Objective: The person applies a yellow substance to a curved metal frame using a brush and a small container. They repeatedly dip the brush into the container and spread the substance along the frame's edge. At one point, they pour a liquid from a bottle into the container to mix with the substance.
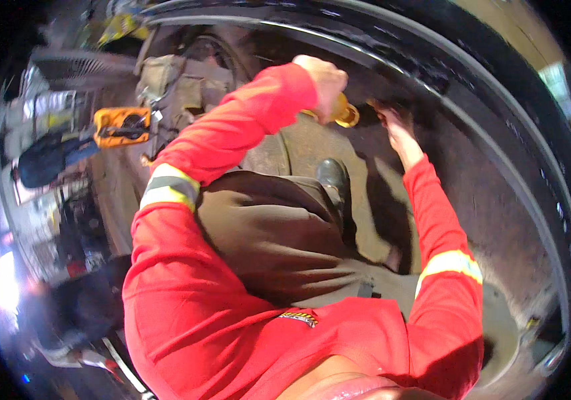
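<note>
My left hand [325,83] is closed round a yellow-orange, translucent-looking object [343,112] with a round, ring-like end. Most of it is hidden by the fingers, and I cannot make out its kind. That round end points toward my right hand [399,130], which is held a short way off with its fingers stretched out. The right fingertips lie in shadow against the dark, brownish surface beyond, and whether they touch it I cannot tell. Both arms are in red sleeves with reflective bands.
A long black glossy panel [499,100] with a pale edge curves round the far and right sides. My dark boot [332,173] stands on the brown floor. At left are an orange case [122,127], a person in dark clothes [52,160] and a bright light [5,283].
</note>
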Demonstrator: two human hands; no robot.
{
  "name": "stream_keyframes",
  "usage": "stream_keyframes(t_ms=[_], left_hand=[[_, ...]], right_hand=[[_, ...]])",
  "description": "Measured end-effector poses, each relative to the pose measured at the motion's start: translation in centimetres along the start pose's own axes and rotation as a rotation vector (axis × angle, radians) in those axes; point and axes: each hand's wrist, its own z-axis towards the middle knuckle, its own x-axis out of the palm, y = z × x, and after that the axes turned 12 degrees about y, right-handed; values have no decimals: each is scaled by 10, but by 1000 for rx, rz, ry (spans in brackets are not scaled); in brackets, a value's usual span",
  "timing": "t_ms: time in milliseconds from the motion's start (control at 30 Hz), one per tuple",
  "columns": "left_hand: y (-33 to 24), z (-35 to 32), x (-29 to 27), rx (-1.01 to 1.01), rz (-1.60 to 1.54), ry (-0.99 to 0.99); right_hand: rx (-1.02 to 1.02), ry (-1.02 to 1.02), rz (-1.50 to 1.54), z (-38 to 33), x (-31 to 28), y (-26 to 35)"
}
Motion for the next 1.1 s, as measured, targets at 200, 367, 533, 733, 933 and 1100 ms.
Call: stream_keyframes(t_ms=[200, 367, 533, 733, 933, 1100], left_hand=[[-3, -1, 7, -6, 33, -39], [-2, -2, 8, -5, 38, -62], [0, -7, 9, -17, 23, -73], [-7, -5, -1, -58, 82, 16], [-7, -4, -2, -40, 77, 2], [-3, -5, 5, -10, 37, -82]], right_hand=[[-73, -22, 49, -16, 13, 2], [-122, -41, 98, -20, 19, 4], [-79, -18, 56, -20, 23, 10], [-65, -48, 23, -21, 21, 14], [-89, -14, -10, -17, 17, 9], [-100, -8, -3, -20, 20, 12]])
